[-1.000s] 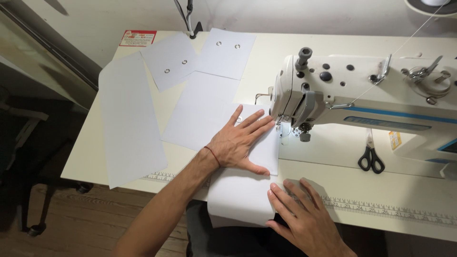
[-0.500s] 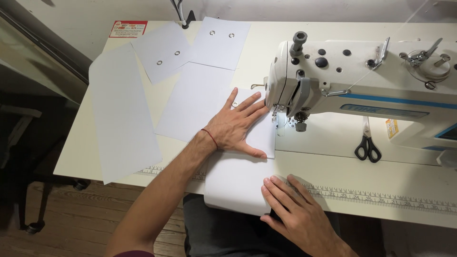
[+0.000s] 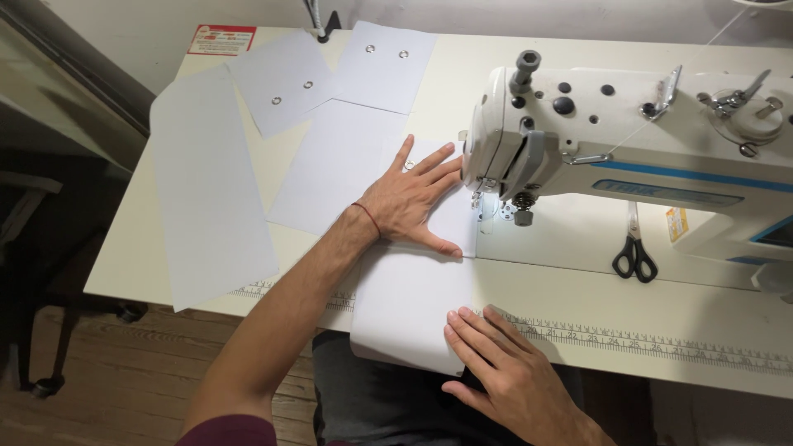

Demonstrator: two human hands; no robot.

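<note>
My left hand lies flat, fingers spread, on a white fabric piece just left of the needle area of a white sewing machine. A thin red band circles that wrist. My right hand presses with its fingertips on the near right corner of the same piece, where it hangs over the table's front edge. The fabric runs from under the presser foot toward me. Neither hand grips anything.
Several more white fabric pieces lie to the left: a long one, a middle one, and two with metal eyelets. Black scissors rest on the machine bed. A measuring tape runs along the table's front edge.
Both hands hold nearly the same places on the fabric; the view has shifted slightly, and my right hand has crept a little toward the fabric's corner.
</note>
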